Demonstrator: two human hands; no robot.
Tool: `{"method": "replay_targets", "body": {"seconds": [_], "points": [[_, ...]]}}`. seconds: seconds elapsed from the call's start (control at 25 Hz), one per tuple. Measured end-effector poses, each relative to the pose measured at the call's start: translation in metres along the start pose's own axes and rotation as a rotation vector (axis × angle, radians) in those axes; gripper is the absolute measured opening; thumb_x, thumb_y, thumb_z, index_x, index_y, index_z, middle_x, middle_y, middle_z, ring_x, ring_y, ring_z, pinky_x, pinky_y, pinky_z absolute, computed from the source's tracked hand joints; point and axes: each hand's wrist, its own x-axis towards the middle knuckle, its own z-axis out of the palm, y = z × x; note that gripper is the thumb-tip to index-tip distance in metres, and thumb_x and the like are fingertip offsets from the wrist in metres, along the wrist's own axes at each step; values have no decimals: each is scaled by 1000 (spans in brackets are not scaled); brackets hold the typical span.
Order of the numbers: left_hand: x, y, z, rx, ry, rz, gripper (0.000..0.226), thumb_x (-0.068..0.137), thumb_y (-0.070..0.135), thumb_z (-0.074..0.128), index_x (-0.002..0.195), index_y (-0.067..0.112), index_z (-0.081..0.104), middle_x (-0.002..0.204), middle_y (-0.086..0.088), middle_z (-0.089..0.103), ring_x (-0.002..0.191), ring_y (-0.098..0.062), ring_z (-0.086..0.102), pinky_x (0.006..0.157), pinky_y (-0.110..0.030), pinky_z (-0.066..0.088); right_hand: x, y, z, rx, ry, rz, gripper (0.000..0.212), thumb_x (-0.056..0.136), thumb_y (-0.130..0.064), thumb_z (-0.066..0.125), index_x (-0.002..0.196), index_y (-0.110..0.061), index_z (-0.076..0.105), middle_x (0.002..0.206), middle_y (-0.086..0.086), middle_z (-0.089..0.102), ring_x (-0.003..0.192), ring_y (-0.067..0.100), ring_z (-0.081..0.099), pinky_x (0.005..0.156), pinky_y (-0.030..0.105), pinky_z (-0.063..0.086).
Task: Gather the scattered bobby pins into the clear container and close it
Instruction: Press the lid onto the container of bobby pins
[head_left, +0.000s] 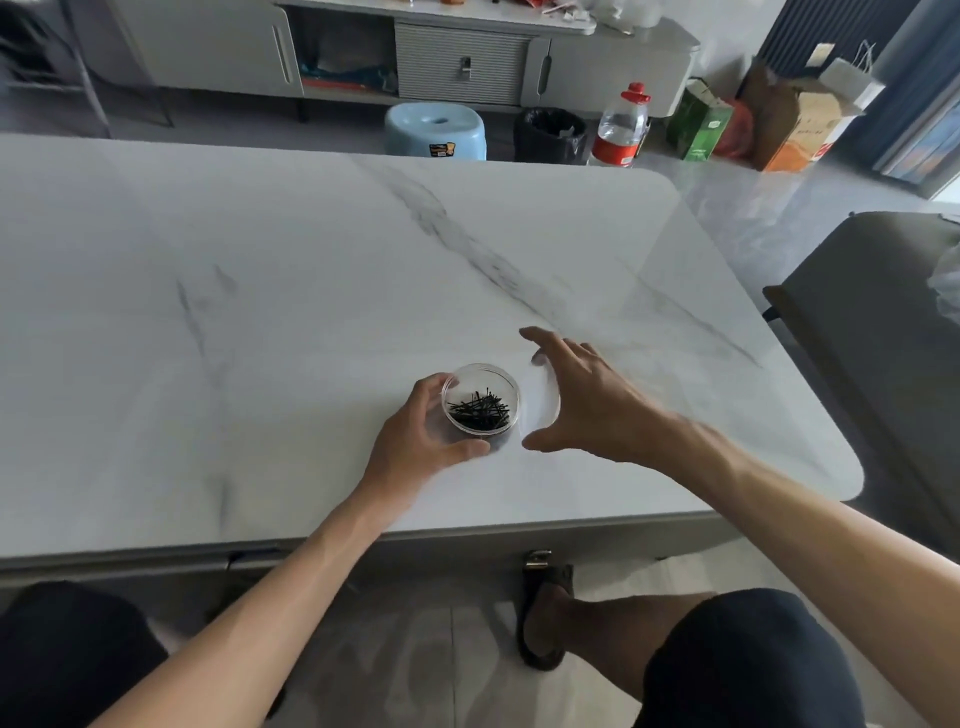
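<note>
A small round clear container (480, 397) stands open-topped on the white marble table (260, 312), near its front edge. A heap of black bobby pins (479, 409) lies inside it. My left hand (423, 441) wraps around the container's left side and holds it. My right hand (587, 402) hovers just to the right, fingers spread around a clear round lid (540, 400), tilted on edge beside the container. The lid is blurred and hard to make out. No loose pins show on the table.
A grey chair (878, 322) stands off the table's right side. Beyond the far edge are a blue stool (435, 130), a black bin (549, 135), a plastic bottle (621, 127), bags and a grey cabinet (467, 57). My legs are under the front edge.
</note>
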Motion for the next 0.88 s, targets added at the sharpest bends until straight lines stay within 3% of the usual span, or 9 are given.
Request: {"method": "replay_targets", "body": {"seconds": [0.16,0.28,0.4,0.64,0.88], "points": [[0,-3,2,100,28,36,80,55,39,86,122,38,43,118,24,57,108,7,52,89,-23,44,16,-20,-3,48,-80,-104,96,51,-49,80,130,-34,30,125,-12,45,110,15,52,71,16,42],[1,-4,7,226,93,60,88,49,50,83,123,38,39,112,23,58,99,0,54,79,-18,45,31,-36,-8,-234,-195,-262,87,57,-40,82,129,-33,35,127,-10,41,104,19,51,75,31,51],[3,-7,9,257,124,60,94,45,58,82,125,38,39,116,15,62,101,-3,56,81,-16,43,42,-49,-12,-397,-273,-307,87,61,-37,83,132,-37,33,131,-6,37,111,21,46,79,41,53],[4,-11,10,235,141,33,101,43,59,84,126,37,32,127,16,58,111,-1,52,83,-9,34,43,-52,-10,-488,-304,-343,90,64,-31,82,137,-35,30,135,-5,35,114,21,43,78,38,53],[4,-11,10,275,148,48,99,43,59,84,126,34,36,125,14,59,114,-9,54,88,-20,43,46,-53,-9,-484,-314,-370,89,66,-31,81,138,-34,30,136,-6,35,114,19,43,80,36,51]]}}
